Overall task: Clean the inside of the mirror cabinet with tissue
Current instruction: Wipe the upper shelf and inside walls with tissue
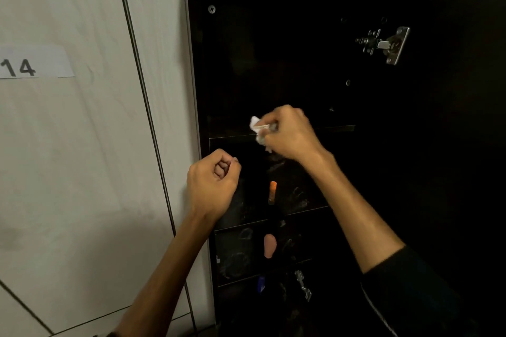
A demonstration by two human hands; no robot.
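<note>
1. The right hand (284, 131) is curled tight round a wad of tissue (256, 126); the white paper pokes out past the fingertips and is pressed at the front edge of a shelf (323, 128) in the cabinet (273, 49); a thin pale strip sits along the fingers, and I cannot tell whether it is a fold of tissue or something else
2. The left hand (213, 180) is a closed fist holding nothing; it hangs just beside the cabinet's left edge, below the right hand, and whether it touches the panel is unclear
3. Outward: below the shelf the lower compartments are smeared with pale marks; an orange item (273, 191) stands in one, a pink one (269, 246) in the next, a blue one (261, 283) lower down; a hinge (383, 45) sits at upper right by the open door (465, 90); the wall (82, 145) to the left carries a label (30, 63) reading 14
4. Risks, as I judge them: the wad is small, so bare knuckles may rub the shelf and leave new smears; thin paper dragged over a sharp edge could tear and shed bits; a downward wipe could knock the orange item over; the dark interior makes missed patches likely
</note>
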